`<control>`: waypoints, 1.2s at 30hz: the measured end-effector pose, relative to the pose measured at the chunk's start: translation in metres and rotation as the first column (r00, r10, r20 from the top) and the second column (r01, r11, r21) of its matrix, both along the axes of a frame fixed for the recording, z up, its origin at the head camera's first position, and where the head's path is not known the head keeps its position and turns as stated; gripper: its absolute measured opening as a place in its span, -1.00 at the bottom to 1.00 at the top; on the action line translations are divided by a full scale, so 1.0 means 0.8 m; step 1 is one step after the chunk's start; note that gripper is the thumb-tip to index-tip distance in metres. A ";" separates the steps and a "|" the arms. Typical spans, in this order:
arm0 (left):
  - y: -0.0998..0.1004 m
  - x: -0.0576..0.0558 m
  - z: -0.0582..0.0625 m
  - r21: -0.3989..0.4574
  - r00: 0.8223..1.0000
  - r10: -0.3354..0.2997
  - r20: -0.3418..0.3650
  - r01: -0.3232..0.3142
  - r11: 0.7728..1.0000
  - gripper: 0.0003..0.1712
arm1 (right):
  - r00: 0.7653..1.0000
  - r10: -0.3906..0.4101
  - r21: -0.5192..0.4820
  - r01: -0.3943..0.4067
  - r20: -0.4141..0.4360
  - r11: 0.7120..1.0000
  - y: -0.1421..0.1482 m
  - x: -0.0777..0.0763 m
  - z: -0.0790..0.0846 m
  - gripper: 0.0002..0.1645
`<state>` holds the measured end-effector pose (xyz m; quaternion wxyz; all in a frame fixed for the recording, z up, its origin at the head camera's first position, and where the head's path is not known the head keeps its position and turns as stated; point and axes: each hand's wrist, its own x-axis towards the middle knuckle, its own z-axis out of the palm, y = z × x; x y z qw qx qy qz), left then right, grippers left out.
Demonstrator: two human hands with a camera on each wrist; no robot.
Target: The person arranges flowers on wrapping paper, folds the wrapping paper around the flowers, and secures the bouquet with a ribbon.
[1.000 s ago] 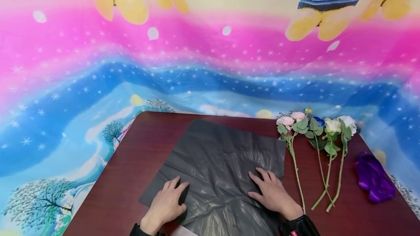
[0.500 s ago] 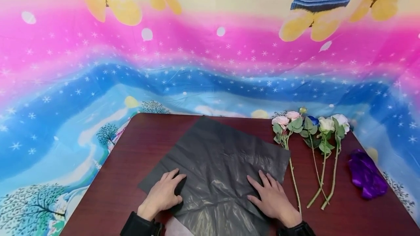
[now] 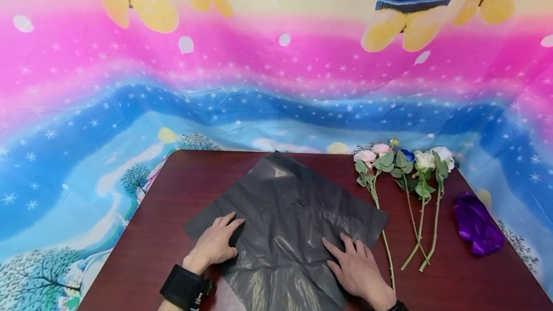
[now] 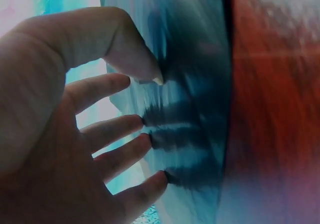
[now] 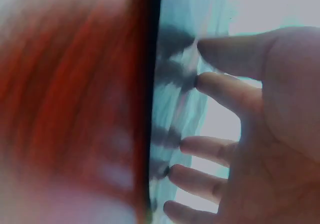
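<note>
A wrinkled, glossy black sheet (image 3: 298, 196) lies across the middle of the table, one corner pointing to the far edge. My left hand (image 3: 213, 244) rests on its left side, fingertips touching the surface and thumb spread apart. On the right side my right hand (image 3: 358, 270) touches the sheet with spread fingers. Both wrist views show the fingertips of the left hand (image 4: 75, 114) and right hand (image 5: 240, 119) against the sheet. A pale sheet (image 3: 229, 294) shows from under the black one at the lower left.
Several artificial flowers with long stems lie at the right, among them a pink rose (image 3: 365, 156) and a white rose (image 3: 425, 160). The nearest stem (image 3: 388, 253) runs beside the sheet's right corner. Bunched purple ribbon (image 3: 477, 227) lies near the right edge of the dark red table (image 3: 160, 234).
The black sheet has turned clockwise under my hands: its far corner shifted right, its right corner came nearer. The left hand slid slightly forward, the right slightly back. The head view swung a little right.
</note>
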<state>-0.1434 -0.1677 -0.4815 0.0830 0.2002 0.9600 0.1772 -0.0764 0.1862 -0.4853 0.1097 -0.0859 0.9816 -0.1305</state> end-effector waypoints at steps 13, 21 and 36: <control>-0.012 -0.011 -0.003 0.070 1.000 0.017 0.007 -0.018 0.997 -0.21 | 0.999 -0.012 -0.133 0.007 -0.042 0.991 0.003 0.000 -0.007 -0.46; -0.018 -0.021 -0.006 0.072 1.000 -0.015 -0.016 0.016 0.997 -0.21 | 0.998 -0.025 -0.061 0.028 0.051 0.998 -0.001 0.008 -0.004 -0.39; -0.019 -0.025 -0.012 0.083 0.994 -0.038 -0.099 0.047 0.995 -0.20 | 0.984 -0.074 -0.036 0.081 0.163 0.996 -0.007 0.014 -0.008 0.05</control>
